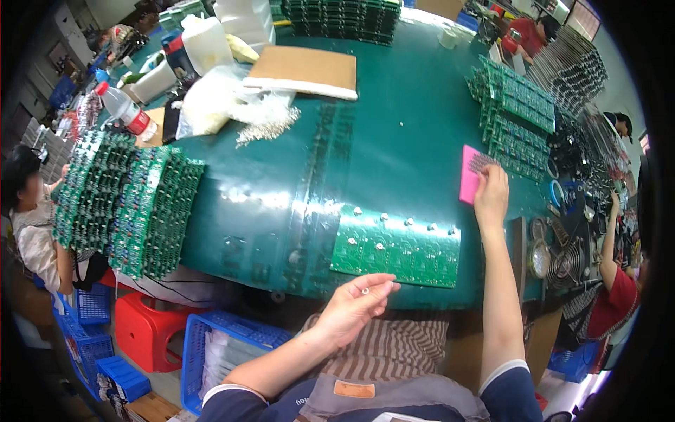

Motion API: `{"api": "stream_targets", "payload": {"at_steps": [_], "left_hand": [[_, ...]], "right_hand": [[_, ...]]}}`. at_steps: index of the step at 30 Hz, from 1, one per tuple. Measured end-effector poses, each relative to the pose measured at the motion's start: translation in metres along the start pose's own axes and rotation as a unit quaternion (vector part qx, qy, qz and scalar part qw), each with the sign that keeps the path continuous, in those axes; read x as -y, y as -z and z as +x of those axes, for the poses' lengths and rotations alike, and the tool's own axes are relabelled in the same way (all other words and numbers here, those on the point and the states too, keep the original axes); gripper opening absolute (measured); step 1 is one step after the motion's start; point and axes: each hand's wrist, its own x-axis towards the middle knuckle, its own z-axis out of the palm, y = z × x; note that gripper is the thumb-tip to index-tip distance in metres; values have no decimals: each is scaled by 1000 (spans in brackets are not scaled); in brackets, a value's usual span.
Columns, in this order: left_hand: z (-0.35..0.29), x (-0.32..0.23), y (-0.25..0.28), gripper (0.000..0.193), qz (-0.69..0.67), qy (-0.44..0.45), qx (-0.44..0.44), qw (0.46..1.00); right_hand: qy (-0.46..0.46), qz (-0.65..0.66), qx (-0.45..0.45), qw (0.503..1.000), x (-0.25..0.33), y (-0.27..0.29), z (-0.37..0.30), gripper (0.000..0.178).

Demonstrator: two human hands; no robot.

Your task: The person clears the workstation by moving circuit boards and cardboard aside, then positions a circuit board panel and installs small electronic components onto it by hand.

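A green circuit board [401,250] lies flat at the near edge of the table, with several small round silvery-white parts standing on it, mostly along its far edge. Just in front of the board, my left hand [358,306] is closed, thumb against the fingers, with a small white ring-shaped part [365,290] showing at the finger. To the right, my right hand [493,193] reaches over a bright pink block [468,184] with rows of small dark pins. Its fingers are bent together at the pins, and their tips are hidden, so what they pinch does not show.
Stacked circuit boards stand at left [151,211] and far right [517,119]. A heap of small pale parts [268,126] spills from a plastic bag near a cardboard piece [302,69]. A bottle [126,109] stands at far left. Other people work on both sides.
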Motion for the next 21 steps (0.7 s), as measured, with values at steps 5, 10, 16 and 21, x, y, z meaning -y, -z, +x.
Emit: {"api": "stream_targets", "payload": {"at_steps": [5,10,16,21], "left_hand": [[6,-6,-7,23,6,-44,-19,999],[14,-6,-20,25,19,-60,-25,998],[15,-1,-21,24,5,-46,-28,999],[10,4,-17,28,5,-52,-38,998]], "right_hand": [[-165,404,159,885,77,52,-29,3],[-233,589,248,732,140,101,-80,10],[-263,621,235,700,145,101,-89,9],[-266,629,259,683,142,99,-91,10]]}}
